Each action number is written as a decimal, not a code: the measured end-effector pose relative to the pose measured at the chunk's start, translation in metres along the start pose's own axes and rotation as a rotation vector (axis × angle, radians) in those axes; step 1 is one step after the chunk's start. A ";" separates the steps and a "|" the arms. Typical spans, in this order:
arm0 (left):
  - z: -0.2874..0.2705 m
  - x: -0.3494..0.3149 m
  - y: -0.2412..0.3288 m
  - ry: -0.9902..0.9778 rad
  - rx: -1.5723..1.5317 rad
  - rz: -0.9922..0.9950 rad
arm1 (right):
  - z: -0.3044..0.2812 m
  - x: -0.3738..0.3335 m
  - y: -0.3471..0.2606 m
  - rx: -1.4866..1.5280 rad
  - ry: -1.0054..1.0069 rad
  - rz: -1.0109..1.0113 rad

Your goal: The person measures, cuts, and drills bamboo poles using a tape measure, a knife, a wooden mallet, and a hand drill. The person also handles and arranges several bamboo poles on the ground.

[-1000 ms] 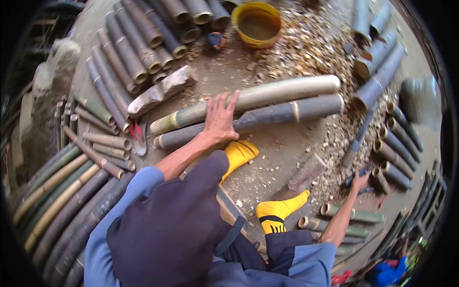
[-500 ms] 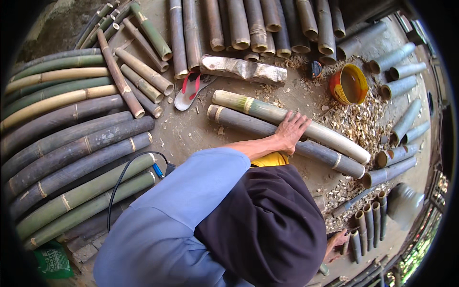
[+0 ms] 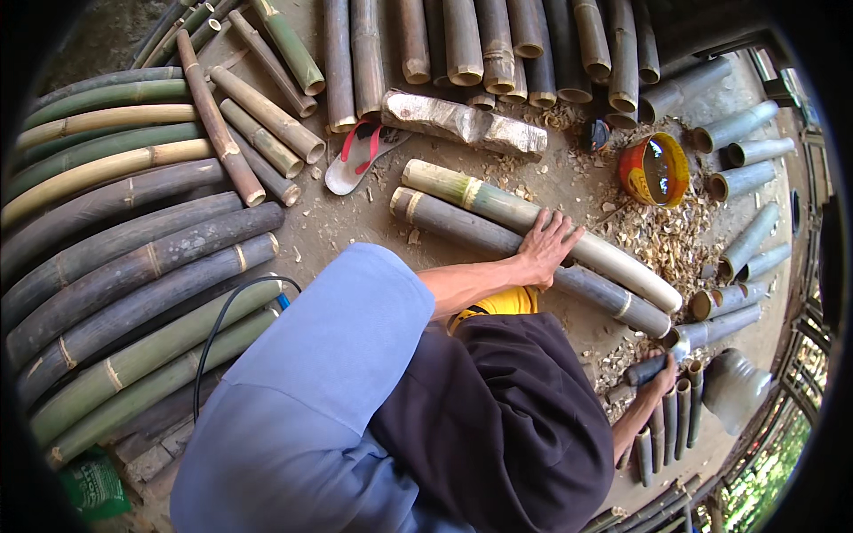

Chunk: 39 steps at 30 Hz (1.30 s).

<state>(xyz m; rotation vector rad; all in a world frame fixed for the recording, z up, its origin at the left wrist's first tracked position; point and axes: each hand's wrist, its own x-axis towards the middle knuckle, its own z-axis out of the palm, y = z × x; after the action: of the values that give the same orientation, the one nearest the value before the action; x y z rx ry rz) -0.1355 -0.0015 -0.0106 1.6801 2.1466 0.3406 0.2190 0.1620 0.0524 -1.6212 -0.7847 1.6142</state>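
Observation:
My left hand lies with fingers spread on a pale, partly scraped bamboo pole. Beside that pole, on its near side, lies a dark bamboo pole running parallel to it. My right hand is closed round a tool with a thick dark handle, low at the right. A short bright part shows at the handle's far end; the rest of the tool is hard to make out. Several thin dark bamboo tubes stand beside my right wrist.
Wood shavings cover the ground around a red and yellow bucket. A rough wood block and a flip-flop lie beyond the poles. Bamboo poles are stacked at the left, with more cut lengths at the back.
My right hand has moved up and forward and taken hold of the dark-handled tool, which lay on the ground. My left hand stays on the pale bamboo pole.

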 end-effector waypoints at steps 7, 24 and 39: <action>-0.005 0.001 0.002 0.011 -0.020 0.014 | -0.015 0.102 -0.013 0.129 -0.105 0.229; -0.017 0.012 0.011 -0.103 0.035 0.024 | 0.042 0.020 0.011 0.067 0.194 -0.323; -0.013 -0.009 -0.033 0.046 -0.143 0.117 | 0.194 -0.123 0.141 -1.028 -0.492 -0.448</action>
<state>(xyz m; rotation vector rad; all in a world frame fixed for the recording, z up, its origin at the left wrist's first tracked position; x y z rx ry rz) -0.1680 -0.0174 -0.0114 1.7356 2.0085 0.5577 0.0124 -0.0062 0.0115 -1.4501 -2.3269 1.3260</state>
